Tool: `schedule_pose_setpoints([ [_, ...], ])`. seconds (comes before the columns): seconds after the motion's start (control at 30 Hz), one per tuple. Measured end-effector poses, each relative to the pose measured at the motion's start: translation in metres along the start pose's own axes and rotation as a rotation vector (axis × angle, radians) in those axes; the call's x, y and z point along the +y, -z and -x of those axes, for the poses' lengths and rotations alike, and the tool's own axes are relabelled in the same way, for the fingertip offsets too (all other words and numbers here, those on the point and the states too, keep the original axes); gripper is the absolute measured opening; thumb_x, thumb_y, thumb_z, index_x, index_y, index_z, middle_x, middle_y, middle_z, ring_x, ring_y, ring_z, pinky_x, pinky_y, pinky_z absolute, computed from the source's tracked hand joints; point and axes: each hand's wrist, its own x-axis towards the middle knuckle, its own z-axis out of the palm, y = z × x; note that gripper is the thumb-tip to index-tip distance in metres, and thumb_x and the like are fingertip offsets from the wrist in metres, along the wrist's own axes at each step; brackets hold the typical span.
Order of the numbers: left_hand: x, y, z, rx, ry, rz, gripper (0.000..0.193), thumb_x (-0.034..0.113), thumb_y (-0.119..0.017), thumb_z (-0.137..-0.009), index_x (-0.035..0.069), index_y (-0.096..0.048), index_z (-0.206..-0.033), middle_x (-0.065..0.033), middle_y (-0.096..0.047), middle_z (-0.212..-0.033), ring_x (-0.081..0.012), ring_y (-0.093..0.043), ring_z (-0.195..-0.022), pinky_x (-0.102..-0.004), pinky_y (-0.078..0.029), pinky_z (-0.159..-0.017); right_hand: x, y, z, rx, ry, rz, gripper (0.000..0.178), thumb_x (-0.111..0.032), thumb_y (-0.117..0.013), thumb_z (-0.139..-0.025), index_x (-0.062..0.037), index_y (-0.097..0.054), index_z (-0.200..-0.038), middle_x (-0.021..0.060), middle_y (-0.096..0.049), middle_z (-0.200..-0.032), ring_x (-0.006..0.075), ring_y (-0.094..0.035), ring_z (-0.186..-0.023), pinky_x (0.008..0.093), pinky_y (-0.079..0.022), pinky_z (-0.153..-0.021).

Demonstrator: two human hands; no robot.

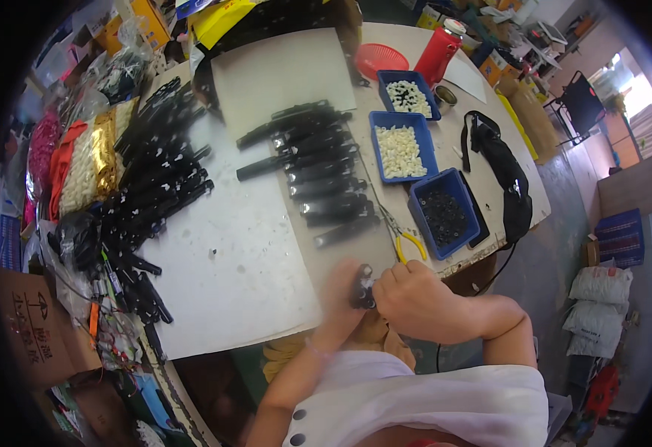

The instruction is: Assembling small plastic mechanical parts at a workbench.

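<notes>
At the table's front edge my left hand (339, 298), smeared by motion, is closed around a short bundle of black tube-like parts (362, 289) held end-up. My right hand (421, 302) is curled shut against the side of that bundle; what its fingers pinch is hidden. Just beyond the right hand lie pliers with yellow handles (409, 246). A row of black tubular parts (331, 182) is laid side by side on the board ahead of my hands.
To the left sits a large heap of black tubular parts (163, 175). Along the right stand blue bins of white pieces (400, 151) and black small pieces (445, 211). Farther back are a red thermos (439, 54), a red plastic basket (380, 59) and a black pouch (506, 175).
</notes>
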Motion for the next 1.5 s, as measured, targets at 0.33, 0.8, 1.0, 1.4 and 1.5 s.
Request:
schedule_pose_setpoints([
  [0.33,0.001,0.003,-0.007,0.065,-0.059,-0.004,0.068,-0.002,-0.073,-0.065,0.007,-0.04,-0.124,-0.016,-0.053,-0.111,-0.0274,-0.056,-0.093,-0.0309,-0.046,-0.079,0.052,-0.001,-0.018,-0.207,-0.019,-0.61,0.019,-0.028,-0.059,-0.078,-0.0096,-0.065,-0.077,0.0145,-0.061,-0.068,0.0304,-0.061,-0.068,0.0409,-0.046,-0.058],
  [0.8,-0.003,-0.001,0.0,0.024,0.056,-0.03,0.071,0.012,-0.081,-0.056,0.006,-0.049,-0.118,-0.0152,-0.054,-0.114,-0.0331,-0.053,-0.105,-0.039,-0.044,-0.091,0.183,-0.118,-0.058,0.259,-0.725,-0.467,0.028,-0.032,-0.06,-0.079,-0.0045,-0.065,-0.082,0.0176,-0.064,-0.079,0.0351,-0.061,-0.078,0.044,-0.047,-0.068],
  [1.0,-0.01,0.003,0.008,0.007,0.079,-0.005,0.073,0.016,-0.081,-0.058,0.005,-0.047,-0.122,-0.0168,-0.049,-0.121,-0.0351,-0.045,-0.115,-0.043,-0.036,-0.099,0.128,-0.07,-0.038,0.574,-0.6,-1.422,0.014,-0.013,-0.061,-0.082,0.0008,-0.061,-0.084,0.0033,-0.061,-0.072,0.0078,-0.058,-0.068,0.0222,-0.046,-0.064],
  [1.4,0.002,0.003,-0.002,-0.029,0.032,0.03,0.07,0.012,-0.077,-0.063,0.006,-0.043,-0.124,-0.016,-0.052,-0.116,-0.0355,-0.052,-0.105,-0.0412,-0.042,-0.089,0.001,-0.02,-0.007,0.658,-0.076,-0.709,0.019,-0.001,-0.067,-0.066,-0.0034,-0.06,-0.083,0.0083,-0.057,-0.078,0.026,-0.057,-0.079,0.0385,-0.046,-0.078],
  [1.5,0.006,0.004,-0.005,-0.024,0.04,0.032,0.067,0.013,-0.076,-0.064,0.006,-0.045,-0.123,-0.0152,-0.053,-0.114,-0.0345,-0.053,-0.103,-0.0412,-0.043,-0.087,-0.003,-0.026,-0.009,0.638,-0.102,-0.797,0.016,-0.005,-0.072,-0.066,-0.0034,-0.061,-0.077,0.0073,-0.059,-0.08,0.0246,-0.057,-0.083,0.0393,-0.046,-0.079],
])
